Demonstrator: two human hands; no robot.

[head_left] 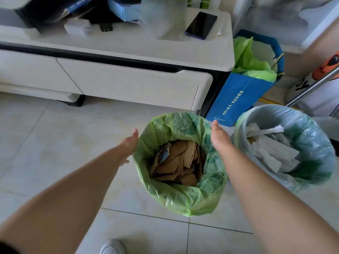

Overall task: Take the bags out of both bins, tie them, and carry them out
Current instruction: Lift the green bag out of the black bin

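Note:
A bin lined with a light green bag (176,197) stands on the floor in the middle, filled with torn brown cardboard (180,160). My left hand (129,143) is open at the bag's left rim, fingers straight. My right hand (219,135) is open at the right rim, also flat. Neither hand grips the plastic. To the right stands a second bin with a pale blue-green bag (311,142), holding white paper scraps (271,147).
A white low cabinet (128,79) with drawers runs behind the bins; a dark phone (200,25) lies on top. A blue paper bag (238,99) with green plastic stands between cabinet and right bin. A metal pole (311,87) leans at right. My white shoe (111,247) shows below.

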